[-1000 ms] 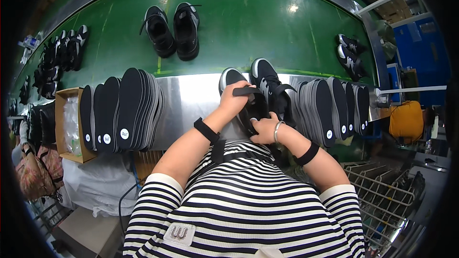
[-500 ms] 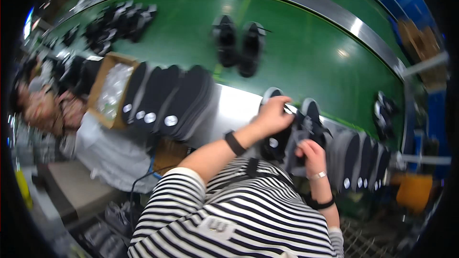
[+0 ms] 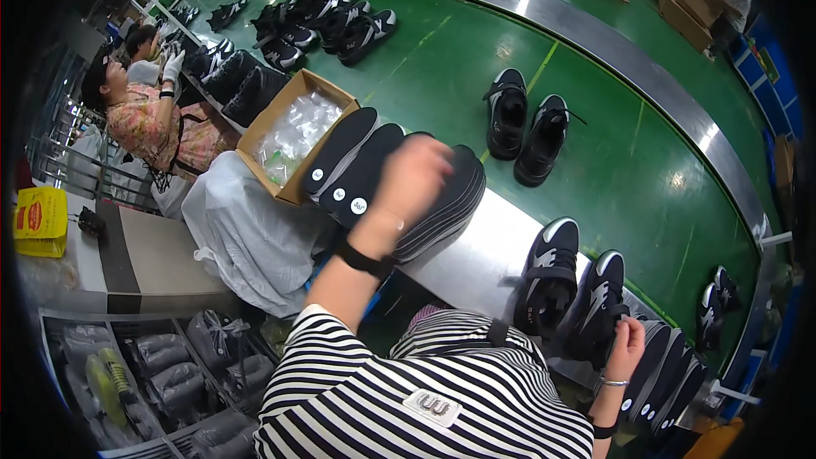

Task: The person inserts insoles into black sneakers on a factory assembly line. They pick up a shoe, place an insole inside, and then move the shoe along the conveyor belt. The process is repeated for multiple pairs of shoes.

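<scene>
My left hand (image 3: 416,180), smeared by motion, is over the stacks of dark insoles (image 3: 459,191) on the left; whether it touches them I cannot tell. Two black shoes with white and grey trim stand side by side in front of me, toes pointing away: a left one (image 3: 548,276) and a right one (image 3: 602,302). Beside the opening of the right shoe is my right hand (image 3: 627,347), its fingers curled together. What they hold, if anything, is hidden.
An open carton (image 3: 293,132) of small clear plastic pieces stands left of the insoles. More insoles (image 3: 659,370) lie at the right. Another pair of black shoes (image 3: 527,127) sits on the green belt (image 3: 442,76), with several more at far left. A co-worker (image 3: 161,123) is at the left.
My left hand has left the shoes in front of me and moved left to the insole stacks. My right hand stays near the right shoe. The view has swung left.
</scene>
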A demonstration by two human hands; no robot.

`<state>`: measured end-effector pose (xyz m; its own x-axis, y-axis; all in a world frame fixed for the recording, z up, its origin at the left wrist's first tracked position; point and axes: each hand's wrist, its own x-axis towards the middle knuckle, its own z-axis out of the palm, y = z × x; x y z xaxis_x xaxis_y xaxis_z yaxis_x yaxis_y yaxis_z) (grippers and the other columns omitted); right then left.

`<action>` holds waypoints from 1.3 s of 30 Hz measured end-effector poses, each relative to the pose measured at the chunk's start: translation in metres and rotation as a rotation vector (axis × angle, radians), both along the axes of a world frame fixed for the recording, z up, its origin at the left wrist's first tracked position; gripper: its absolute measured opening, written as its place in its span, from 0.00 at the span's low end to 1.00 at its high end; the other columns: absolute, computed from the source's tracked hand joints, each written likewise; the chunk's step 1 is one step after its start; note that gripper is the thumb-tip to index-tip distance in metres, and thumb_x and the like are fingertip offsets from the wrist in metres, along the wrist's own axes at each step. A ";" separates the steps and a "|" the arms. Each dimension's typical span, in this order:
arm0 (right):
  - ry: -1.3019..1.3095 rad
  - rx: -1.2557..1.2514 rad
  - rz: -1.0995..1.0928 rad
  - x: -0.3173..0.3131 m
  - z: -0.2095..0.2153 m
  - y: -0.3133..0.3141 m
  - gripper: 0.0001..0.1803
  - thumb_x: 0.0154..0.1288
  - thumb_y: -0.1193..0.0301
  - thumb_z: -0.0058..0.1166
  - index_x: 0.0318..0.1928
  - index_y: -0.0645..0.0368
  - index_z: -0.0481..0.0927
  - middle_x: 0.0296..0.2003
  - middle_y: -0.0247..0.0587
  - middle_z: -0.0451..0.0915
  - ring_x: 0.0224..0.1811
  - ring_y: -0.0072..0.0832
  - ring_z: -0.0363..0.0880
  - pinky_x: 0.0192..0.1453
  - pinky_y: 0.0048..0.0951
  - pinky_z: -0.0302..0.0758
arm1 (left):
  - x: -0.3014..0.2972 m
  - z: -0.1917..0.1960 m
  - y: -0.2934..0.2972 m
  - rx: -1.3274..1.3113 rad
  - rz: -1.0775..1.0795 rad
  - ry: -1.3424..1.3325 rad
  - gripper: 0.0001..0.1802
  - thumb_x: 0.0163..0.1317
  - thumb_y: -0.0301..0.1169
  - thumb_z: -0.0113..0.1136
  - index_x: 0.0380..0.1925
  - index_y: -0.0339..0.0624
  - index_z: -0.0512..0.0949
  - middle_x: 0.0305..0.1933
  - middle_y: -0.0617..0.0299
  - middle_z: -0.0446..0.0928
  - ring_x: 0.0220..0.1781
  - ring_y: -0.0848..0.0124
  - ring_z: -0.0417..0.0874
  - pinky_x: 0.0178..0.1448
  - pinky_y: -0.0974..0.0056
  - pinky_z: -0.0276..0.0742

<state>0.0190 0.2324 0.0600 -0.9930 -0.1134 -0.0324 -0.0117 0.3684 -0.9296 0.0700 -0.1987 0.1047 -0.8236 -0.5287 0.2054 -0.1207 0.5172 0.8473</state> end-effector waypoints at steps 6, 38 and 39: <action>-0.307 -0.029 -0.012 0.009 -0.057 0.074 0.22 0.50 0.80 0.46 0.48 0.65 0.63 0.42 0.38 0.68 0.43 0.24 0.67 0.48 0.23 0.64 | 0.109 -0.052 -0.221 -0.285 0.959 -0.268 0.15 0.53 0.31 0.46 0.40 0.36 0.70 0.38 0.44 0.72 0.42 0.55 0.73 0.46 0.59 0.67; -0.124 0.873 -0.336 0.001 0.004 0.173 0.25 0.37 0.62 0.63 0.33 0.59 0.65 0.32 0.50 0.72 0.37 0.45 0.71 0.41 0.36 0.67 | -0.062 -0.083 0.252 -0.367 -0.799 -0.022 0.26 0.34 0.27 0.59 0.40 0.35 0.66 0.41 0.49 0.65 0.46 0.55 0.66 0.50 0.58 0.62; -0.128 0.868 -0.340 0.001 0.012 0.171 0.25 0.36 0.63 0.63 0.33 0.59 0.66 0.32 0.50 0.72 0.37 0.45 0.71 0.41 0.36 0.67 | -0.063 -0.080 0.251 -0.340 -0.808 0.023 0.18 0.34 0.24 0.56 0.31 0.36 0.67 0.40 0.50 0.66 0.45 0.54 0.66 0.49 0.59 0.63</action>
<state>0.0204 0.4030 0.0717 -0.9514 0.2970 -0.0813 0.3072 0.8980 -0.3151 0.0070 0.0521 0.0243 -0.9134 0.3077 0.2666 0.4068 0.6623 0.6292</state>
